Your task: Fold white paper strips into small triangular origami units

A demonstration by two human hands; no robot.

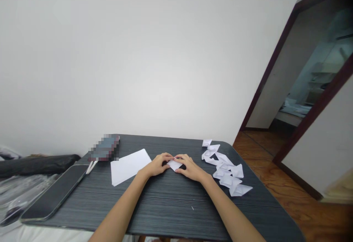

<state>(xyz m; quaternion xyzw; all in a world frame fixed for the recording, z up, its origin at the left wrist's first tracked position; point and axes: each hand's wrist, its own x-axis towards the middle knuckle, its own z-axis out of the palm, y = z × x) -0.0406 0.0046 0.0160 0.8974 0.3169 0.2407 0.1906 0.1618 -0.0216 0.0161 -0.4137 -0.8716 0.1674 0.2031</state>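
Note:
A small folded piece of white paper (174, 165) lies near the middle of the dark table, between both hands. My left hand (158, 164) grips its left side, with the fingertips on the upper edge and the thumb at the lower left. From the other side my right hand (189, 167) pinches the right part, its fingers meeting the left ones at the top. Part of the paper is hidden under the fingers. Right of my right hand sits a cluster of several folded white paper boats (226, 172), some touching or overlapping.
Flat white paper sheets (129, 165) lie stacked left of my left hand. A phone-like device (104, 148), blurred out, and a white cable (92, 166) are at the back left. A dark flat panel (56, 192) lies along the left edge of the table (176, 201). A wall stands behind.

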